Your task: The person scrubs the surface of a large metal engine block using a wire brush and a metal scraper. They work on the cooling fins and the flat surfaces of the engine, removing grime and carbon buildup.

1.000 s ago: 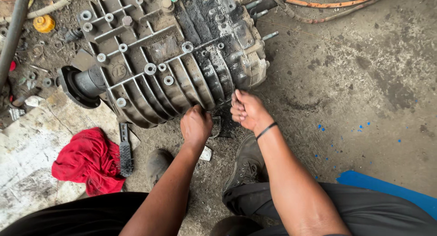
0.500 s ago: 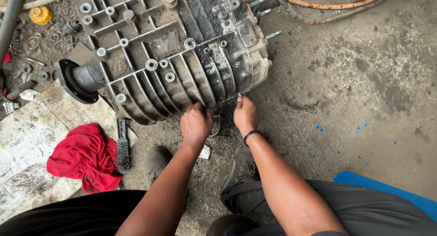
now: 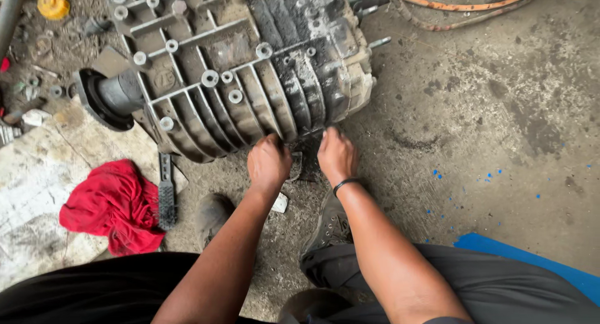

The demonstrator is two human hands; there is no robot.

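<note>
While gripping gearbox casing (image 3: 237,68), left hand (image 3: 269,164), right hand (image 3: 336,154)

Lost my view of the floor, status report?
Both hands, left hand and right hand, at lower edge of ribbed gearbox casing. Grip unclear. Brush and red rag lie left, clear.

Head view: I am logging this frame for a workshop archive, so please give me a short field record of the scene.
Setting: stained concrete floor
Main thing: ribbed grey metal gearbox casing lying on the floor
Left hand: at the casing's near lower edge
Right hand: beside it at the same edge, black band on the wrist
What the hands hold: cannot tell
Nearby: red rag, dark brush, orange hose, yellow cap
</note>
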